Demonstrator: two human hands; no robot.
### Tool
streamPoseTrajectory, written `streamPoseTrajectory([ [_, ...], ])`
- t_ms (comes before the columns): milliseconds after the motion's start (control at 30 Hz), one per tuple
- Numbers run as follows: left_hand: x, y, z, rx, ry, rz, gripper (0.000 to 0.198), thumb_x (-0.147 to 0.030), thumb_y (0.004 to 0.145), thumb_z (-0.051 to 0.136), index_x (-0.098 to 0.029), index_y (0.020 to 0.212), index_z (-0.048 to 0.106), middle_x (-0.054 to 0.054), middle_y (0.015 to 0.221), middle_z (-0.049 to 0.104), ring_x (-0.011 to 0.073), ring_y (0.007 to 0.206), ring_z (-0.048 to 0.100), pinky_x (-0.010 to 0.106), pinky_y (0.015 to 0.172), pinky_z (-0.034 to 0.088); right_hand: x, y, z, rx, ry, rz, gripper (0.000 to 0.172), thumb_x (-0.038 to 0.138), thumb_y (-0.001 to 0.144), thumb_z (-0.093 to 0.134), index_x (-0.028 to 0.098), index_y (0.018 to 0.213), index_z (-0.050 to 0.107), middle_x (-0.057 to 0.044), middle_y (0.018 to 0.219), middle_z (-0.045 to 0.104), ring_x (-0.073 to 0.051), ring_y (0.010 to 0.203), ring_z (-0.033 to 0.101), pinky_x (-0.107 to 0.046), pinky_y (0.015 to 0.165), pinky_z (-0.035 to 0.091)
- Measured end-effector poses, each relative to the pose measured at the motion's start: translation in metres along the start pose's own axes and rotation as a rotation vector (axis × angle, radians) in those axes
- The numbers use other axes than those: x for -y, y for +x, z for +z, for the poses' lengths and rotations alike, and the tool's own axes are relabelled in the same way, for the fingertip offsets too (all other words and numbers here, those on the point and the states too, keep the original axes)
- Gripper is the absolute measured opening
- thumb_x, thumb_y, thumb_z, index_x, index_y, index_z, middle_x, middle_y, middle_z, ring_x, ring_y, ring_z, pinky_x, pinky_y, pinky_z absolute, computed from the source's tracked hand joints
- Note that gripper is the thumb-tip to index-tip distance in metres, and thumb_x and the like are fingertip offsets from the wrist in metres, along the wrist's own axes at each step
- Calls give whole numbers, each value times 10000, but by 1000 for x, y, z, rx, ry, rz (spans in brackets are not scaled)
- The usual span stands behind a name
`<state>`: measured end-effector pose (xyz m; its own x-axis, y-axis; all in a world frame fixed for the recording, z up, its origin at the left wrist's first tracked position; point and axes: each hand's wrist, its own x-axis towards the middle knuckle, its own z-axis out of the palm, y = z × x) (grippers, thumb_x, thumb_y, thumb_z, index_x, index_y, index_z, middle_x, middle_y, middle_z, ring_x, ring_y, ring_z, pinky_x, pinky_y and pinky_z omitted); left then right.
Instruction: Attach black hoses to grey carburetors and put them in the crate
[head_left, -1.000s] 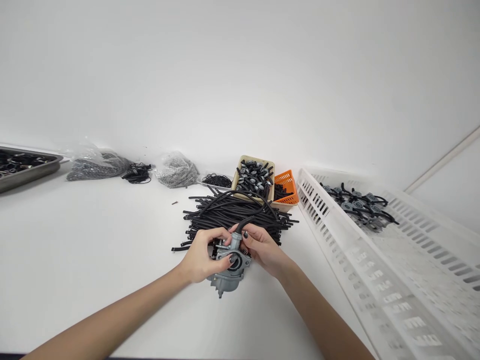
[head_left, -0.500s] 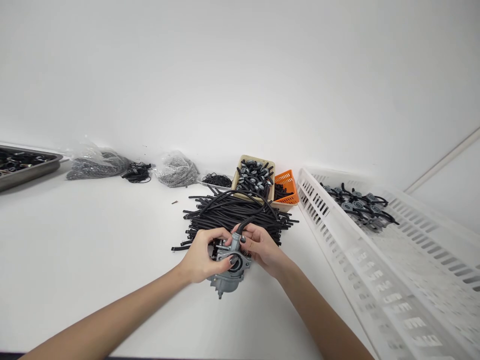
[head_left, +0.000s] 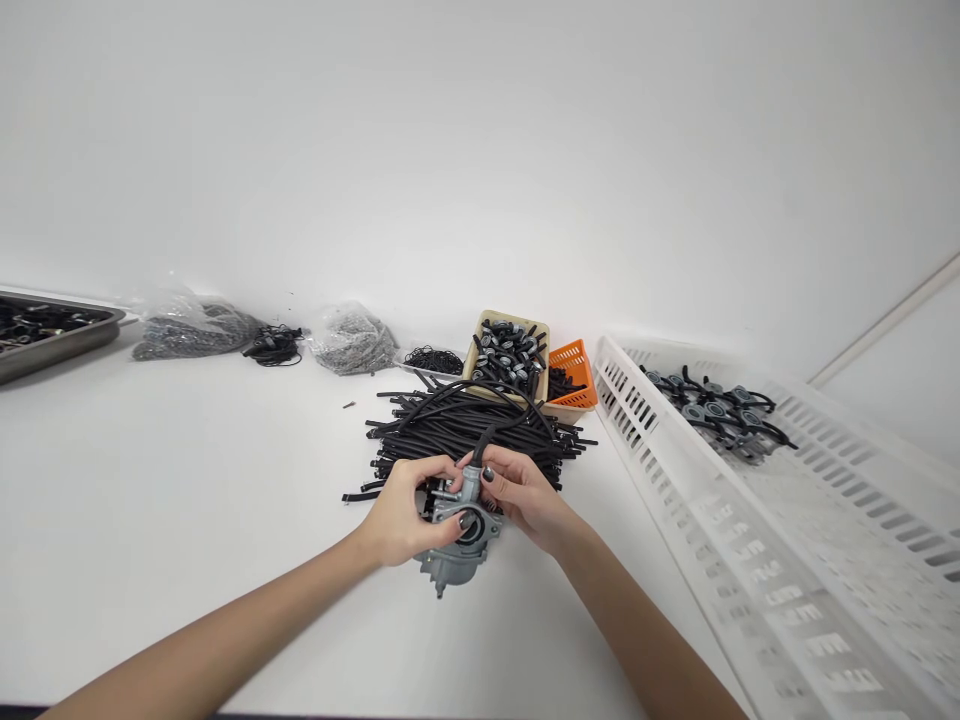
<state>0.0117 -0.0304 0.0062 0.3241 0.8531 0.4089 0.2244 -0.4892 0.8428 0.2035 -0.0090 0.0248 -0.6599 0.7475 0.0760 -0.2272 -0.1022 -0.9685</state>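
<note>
A grey metal carburetor (head_left: 455,568) is held above the white table, its bowl pointing down. My left hand (head_left: 401,512) is closed around its left side, the thumb pressed against the round bore. At the top neck, my right hand (head_left: 529,502) is closed, thumb and fingers pinching around the base of a black rubber boot (head_left: 482,447). From this boot a black cable runs up and back over the hoses; its path is partly lost among them. Fingers hide where boot and neck meet. Right behind lies a pile of black hoses (head_left: 450,430).
Behind the hoses stand a cream basket (head_left: 468,372) of small capped parts and an orange basket (head_left: 589,372). A long white crate (head_left: 660,480) with several assemblies runs along the right. Plastic bags (head_left: 352,340) and a metal tray (head_left: 67,350) sit at the back left.
The black boot stands more upright and its upper end has shifted left and down. My right fingers have moved slightly at the neck. My left hand and the carburetor have stayed in place.
</note>
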Motion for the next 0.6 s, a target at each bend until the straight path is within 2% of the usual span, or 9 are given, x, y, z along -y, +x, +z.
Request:
streamPoseTrajectory([
  [267, 3, 0, 0, 2, -7, -8, 205, -345, 660, 634, -180, 736, 539, -3, 726, 588, 160, 697, 481, 280, 676, 387, -1, 2, 3, -94, -11, 31, 420, 483, 721, 831, 179, 913, 612, -24, 794, 709, -112, 676, 569, -219, 603, 360],
  [467, 3, 1, 0, -13, -13, -19, 216, -357, 665, 637, -188, 711, 511, -14, 703, 556, 149, 678, 461, 275, 656, 382, -3, 1, 4, -85, 22, 16, 358, 468, 787, 782, 192, 957, 632, -23, 827, 711, -107, 689, 577, -211, 606, 370],
  [600, 2, 0, 1, -18, -12, -11, 217, -362, 673, 635, -186, 709, 513, -13, 701, 558, 149, 680, 465, 279, 668, 390, -3, 1, 4, -87, 44, 6, 378, 487, 800, 765, 207, 1033, 667, -14, 800, 699, -108, 674, 561, -215, 613, 374],
])
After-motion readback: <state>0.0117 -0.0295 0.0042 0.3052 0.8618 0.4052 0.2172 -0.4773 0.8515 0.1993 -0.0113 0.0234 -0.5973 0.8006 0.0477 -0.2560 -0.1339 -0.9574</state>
